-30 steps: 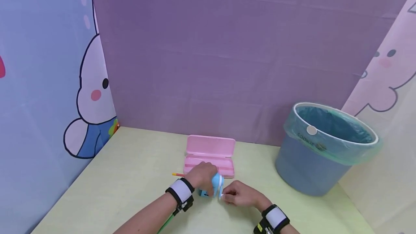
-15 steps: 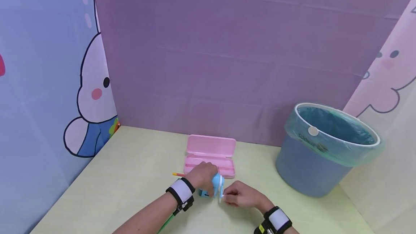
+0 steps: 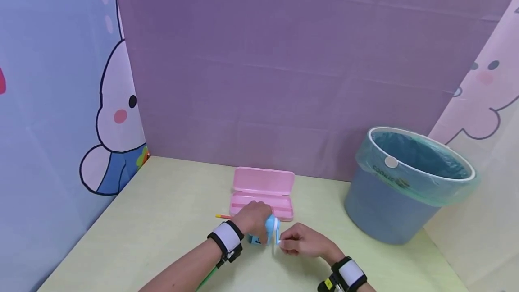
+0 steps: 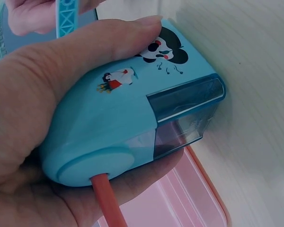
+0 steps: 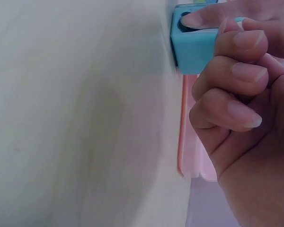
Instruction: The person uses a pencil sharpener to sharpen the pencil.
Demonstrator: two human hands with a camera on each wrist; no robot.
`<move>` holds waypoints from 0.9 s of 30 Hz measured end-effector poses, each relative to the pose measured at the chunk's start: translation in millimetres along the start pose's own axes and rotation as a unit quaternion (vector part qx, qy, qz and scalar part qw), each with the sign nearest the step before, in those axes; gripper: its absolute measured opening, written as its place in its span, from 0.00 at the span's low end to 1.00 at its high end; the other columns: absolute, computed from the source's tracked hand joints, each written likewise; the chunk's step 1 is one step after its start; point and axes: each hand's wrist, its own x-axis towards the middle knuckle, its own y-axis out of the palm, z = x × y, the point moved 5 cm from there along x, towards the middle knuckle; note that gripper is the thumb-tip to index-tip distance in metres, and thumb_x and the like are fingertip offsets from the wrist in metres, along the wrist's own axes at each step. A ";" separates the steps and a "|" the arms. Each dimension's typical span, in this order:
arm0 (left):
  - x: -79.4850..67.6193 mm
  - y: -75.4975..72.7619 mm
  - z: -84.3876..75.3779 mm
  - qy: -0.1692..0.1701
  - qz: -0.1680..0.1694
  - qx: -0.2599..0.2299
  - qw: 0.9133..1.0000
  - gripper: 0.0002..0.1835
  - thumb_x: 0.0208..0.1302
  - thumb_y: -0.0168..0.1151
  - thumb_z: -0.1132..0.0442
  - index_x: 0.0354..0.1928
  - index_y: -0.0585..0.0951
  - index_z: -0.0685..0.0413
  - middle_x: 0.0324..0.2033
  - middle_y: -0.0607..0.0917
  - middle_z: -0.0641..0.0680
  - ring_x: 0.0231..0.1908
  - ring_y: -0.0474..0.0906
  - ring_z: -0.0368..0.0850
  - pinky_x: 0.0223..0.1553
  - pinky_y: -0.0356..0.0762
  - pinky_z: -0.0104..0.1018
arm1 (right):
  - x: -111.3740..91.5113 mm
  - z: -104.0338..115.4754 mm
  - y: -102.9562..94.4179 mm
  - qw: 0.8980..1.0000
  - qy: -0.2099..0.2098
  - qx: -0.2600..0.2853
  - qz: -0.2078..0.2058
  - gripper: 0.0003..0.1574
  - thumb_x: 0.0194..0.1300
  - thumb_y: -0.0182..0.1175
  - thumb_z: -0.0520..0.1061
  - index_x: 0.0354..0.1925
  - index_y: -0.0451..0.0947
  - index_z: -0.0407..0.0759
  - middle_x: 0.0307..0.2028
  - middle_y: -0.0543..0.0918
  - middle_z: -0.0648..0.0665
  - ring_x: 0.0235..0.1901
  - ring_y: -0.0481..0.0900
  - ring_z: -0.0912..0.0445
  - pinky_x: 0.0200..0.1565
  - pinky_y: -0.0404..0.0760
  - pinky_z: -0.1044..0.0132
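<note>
Noted blue sharpener (image 4: 128, 109), gripped by fingers of left hand (image 3: 254, 221) at six o'clock from open pink case (image 3: 263, 181), with red pencil (image 4: 107, 198) inserted at nine o'clock and crank (image 4: 66, 20) at three o'clock pinched by fingers of right hand (image 3: 304, 240).

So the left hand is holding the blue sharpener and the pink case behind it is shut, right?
Not quite: the pink case is open, not shut, as the head view shows. The left hand is holding the blue sharpener, and the case is behind it.
</note>
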 end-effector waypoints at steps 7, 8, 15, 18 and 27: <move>0.7 -2.6 0.3 -0.006 0.004 0.002 1.000 0.24 0.34 0.84 0.55 0.34 0.80 0.48 0.25 0.76 0.44 0.29 0.71 0.42 0.31 0.73 0.33 | 1.2 0.8 -3.3 1.000 0.004 0.009 -0.008 0.21 0.74 0.52 0.46 0.26 0.77 0.35 0.17 0.69 0.54 0.17 0.64 0.65 0.26 0.64 0.74; 1.0 -1.7 0.3 -0.007 0.006 0.000 1.000 0.24 0.34 0.84 0.55 0.34 0.80 0.48 0.25 0.76 0.44 0.29 0.71 0.42 0.31 0.73 0.33 | 0.5 0.5 -3.1 1.000 0.002 0.016 -0.008 0.21 0.74 0.52 0.46 0.26 0.77 0.35 0.17 0.69 0.54 0.17 0.64 0.65 0.25 0.64 0.74; 0.6 2.7 -0.7 -0.012 0.013 -0.004 1.000 0.25 0.34 0.84 0.54 0.35 0.81 0.48 0.25 0.76 0.44 0.29 0.71 0.42 0.31 0.73 0.34 | -3.6 3.4 -5.9 0.998 -0.010 0.068 -0.006 0.19 0.74 0.51 0.42 0.28 0.77 0.32 0.17 0.68 0.50 0.15 0.63 0.64 0.22 0.63 0.73; 0.4 1.1 -1.1 -0.010 0.010 -0.002 1.000 0.25 0.33 0.85 0.54 0.35 0.81 0.48 0.25 0.76 0.44 0.29 0.71 0.42 0.31 0.74 0.34 | -3.3 9.2 -11.2 0.997 -0.022 0.069 -0.013 0.20 0.74 0.51 0.43 0.28 0.77 0.31 0.16 0.67 0.48 0.15 0.61 0.64 0.21 0.62 0.73; -1.9 -1.8 -2.3 -0.001 0.001 -0.002 1.000 0.24 0.33 0.85 0.55 0.34 0.81 0.48 0.24 0.77 0.44 0.27 0.72 0.41 0.30 0.75 0.34 | -1.9 11.6 -15.5 0.997 -0.024 0.068 -0.014 0.19 0.74 0.51 0.41 0.29 0.77 0.30 0.17 0.67 0.51 0.15 0.61 0.65 0.20 0.61 0.73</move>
